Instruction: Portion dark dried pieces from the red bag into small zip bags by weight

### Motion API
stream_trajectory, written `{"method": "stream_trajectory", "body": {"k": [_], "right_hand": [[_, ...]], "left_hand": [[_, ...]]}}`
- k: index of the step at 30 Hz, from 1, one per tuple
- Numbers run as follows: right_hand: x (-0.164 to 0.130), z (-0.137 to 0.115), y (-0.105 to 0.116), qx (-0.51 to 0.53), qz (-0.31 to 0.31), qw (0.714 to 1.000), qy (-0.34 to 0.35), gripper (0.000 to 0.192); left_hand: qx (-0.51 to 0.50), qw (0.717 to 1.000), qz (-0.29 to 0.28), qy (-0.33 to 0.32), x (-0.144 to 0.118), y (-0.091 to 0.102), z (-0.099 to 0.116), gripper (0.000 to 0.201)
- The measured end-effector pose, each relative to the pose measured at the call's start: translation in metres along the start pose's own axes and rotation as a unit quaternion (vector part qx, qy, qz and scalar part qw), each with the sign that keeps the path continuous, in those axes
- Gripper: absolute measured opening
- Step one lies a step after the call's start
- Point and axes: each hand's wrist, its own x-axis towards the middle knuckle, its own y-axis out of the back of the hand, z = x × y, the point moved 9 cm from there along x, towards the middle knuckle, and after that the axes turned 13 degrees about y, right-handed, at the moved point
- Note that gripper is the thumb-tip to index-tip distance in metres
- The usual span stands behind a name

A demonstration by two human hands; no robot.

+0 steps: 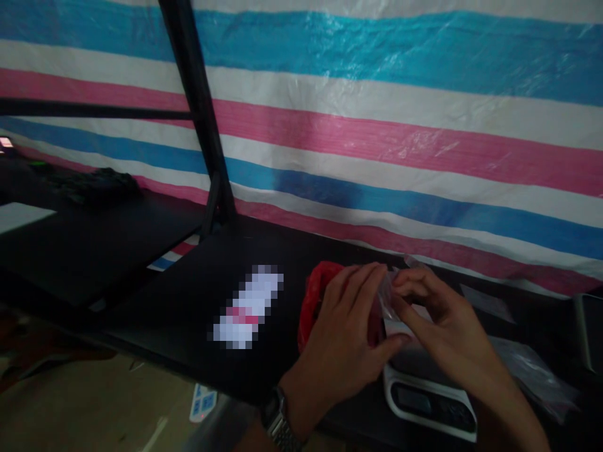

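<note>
My right hand (440, 314) pinches a clear plastic bag (387, 298) between thumb and fingertips. Beside it, my left hand (346, 323) reaches over a red plastic bag (311, 304), its fingers stretched out and its thumb apart. The left fingertips come up against the clear bag; whether they press on it is hard to see. What lies inside the red bag is mostly hidden by my left hand. Below both hands sits a white digital scale (431, 402) with a small grey display. Its weighing plate is partly covered by my hands.
Flat clear plastic bags (532, 370) lie right of the scale on the black table (188, 314). A blurred-out, pixelated rectangle (249, 307) lies to the left. A black metal post (200, 113) rises at the back before a striped plastic sheet (377, 107). A power strip (203, 402) is on the floor.
</note>
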Motion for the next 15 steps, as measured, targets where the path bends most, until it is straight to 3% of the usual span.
{"method": "stream_trajectory", "body": {"k": [4,7,12,15], "right_hand": [[-0.003,-0.004,-0.005,0.005,-0.029,1.0,0.0,0.013],[-0.006,0.0,-0.006,0.009,-0.031,0.999,-0.018,0.026],[-0.011,0.007,-0.012,0.025,-0.06,0.997,-0.041,0.031],[-0.012,0.008,-0.01,0.036,-0.057,0.997,-0.043,0.029]], "left_hand": [[0.028,0.999,0.023,-0.005,0.002,0.006,-0.002,0.055],[0.042,0.998,0.04,-0.029,0.001,0.011,0.003,0.044],[0.087,0.992,0.029,-0.087,-0.002,0.008,0.011,0.053],[0.097,0.989,0.032,-0.106,-0.003,0.009,0.012,0.046]]}}
